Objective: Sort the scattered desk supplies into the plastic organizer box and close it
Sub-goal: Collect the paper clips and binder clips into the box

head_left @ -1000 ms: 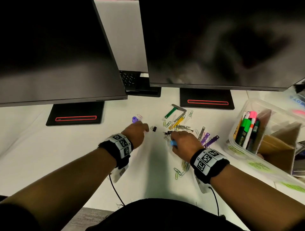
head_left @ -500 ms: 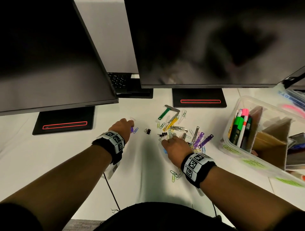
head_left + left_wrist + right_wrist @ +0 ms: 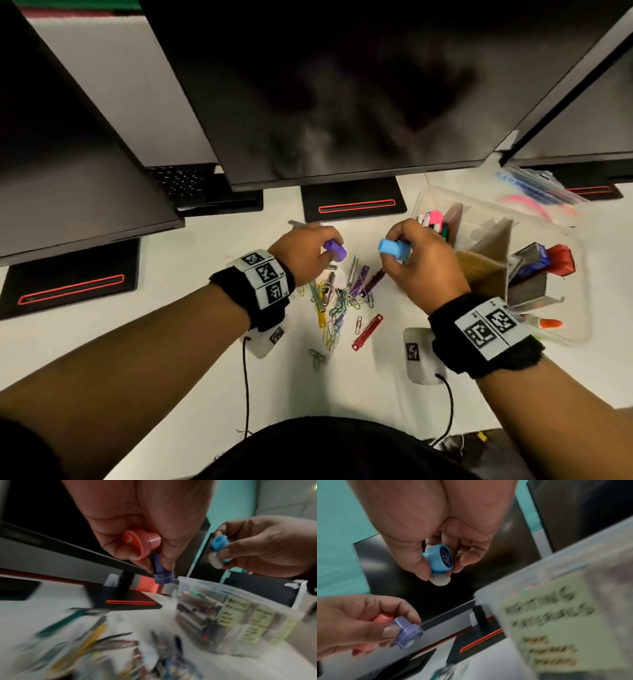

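Above the bench clutter, left hand is pinching purple stamp and pink stamp; right hand is pinching blue stamp

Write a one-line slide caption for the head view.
Left hand holds a purple stamp, right hand a blue stamp, above scattered paper clips.

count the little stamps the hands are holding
3. The left hand grips a purple stamp and a pink stamp; the right hand pinches a blue stamp. More may be hidden in the palms.
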`<state>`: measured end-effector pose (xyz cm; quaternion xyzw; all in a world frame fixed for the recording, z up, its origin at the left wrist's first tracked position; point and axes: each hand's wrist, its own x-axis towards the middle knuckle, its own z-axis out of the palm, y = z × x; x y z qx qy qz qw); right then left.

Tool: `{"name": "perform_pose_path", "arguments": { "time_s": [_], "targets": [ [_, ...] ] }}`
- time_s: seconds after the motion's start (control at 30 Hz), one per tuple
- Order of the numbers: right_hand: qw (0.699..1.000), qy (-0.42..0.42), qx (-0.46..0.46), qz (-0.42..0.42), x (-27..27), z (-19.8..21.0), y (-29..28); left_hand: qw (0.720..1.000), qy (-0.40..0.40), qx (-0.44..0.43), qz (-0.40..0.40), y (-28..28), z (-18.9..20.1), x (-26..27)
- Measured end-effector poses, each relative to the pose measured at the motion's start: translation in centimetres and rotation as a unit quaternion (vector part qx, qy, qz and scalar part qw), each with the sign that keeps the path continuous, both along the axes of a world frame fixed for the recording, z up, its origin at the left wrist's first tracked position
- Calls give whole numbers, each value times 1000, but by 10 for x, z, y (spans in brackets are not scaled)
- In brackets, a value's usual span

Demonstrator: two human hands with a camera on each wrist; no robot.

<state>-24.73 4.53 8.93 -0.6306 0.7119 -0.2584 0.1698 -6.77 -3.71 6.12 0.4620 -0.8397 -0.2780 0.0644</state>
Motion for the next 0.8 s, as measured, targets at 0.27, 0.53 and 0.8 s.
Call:
{"name": "perform_pose_path", "arguments": {
  "time_s": [0.27, 0.53, 0.8],
  "targets": [
    [988, -1, 1, -157, -76, -7, 33, 993, 98, 12, -61, 31, 31, -103],
    [983, -15, 33, -179, -114, -21, 47, 989, 106, 51, -87, 49, 25, -170],
    [988, -19, 50, -145, -123, -23, 52, 982, 80, 140, -95, 51, 15, -181]
  ]
}}
